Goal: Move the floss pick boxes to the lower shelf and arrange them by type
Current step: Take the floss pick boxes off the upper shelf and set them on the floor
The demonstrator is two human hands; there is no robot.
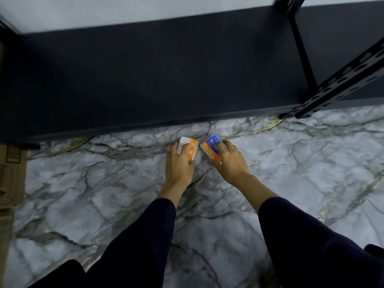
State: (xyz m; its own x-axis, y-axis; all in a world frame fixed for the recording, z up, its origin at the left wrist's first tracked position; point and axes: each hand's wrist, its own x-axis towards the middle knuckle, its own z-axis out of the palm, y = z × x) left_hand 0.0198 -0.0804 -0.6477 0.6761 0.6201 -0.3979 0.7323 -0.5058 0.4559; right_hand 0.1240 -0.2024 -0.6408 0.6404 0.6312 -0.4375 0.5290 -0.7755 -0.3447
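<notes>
Each hand (179, 163) (229, 161) seemingly grips one box (190, 149) (211, 148).

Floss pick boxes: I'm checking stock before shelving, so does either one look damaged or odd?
Neither shows damage. The left hand grips a white-and-orange box; the right hand grips an orange-and-blue box. Both are tilted, in front of the dark shelf, not on it.

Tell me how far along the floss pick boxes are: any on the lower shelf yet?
None placed that I can see: the dark shelf shows no boxes on its visible surface. In hand: the left hand grips an orange-and-white box, and the right hand grips an orange-and-blue box, both over the marble floor in front of the shelf edge. Left: setting both down and grouping by type.
</notes>
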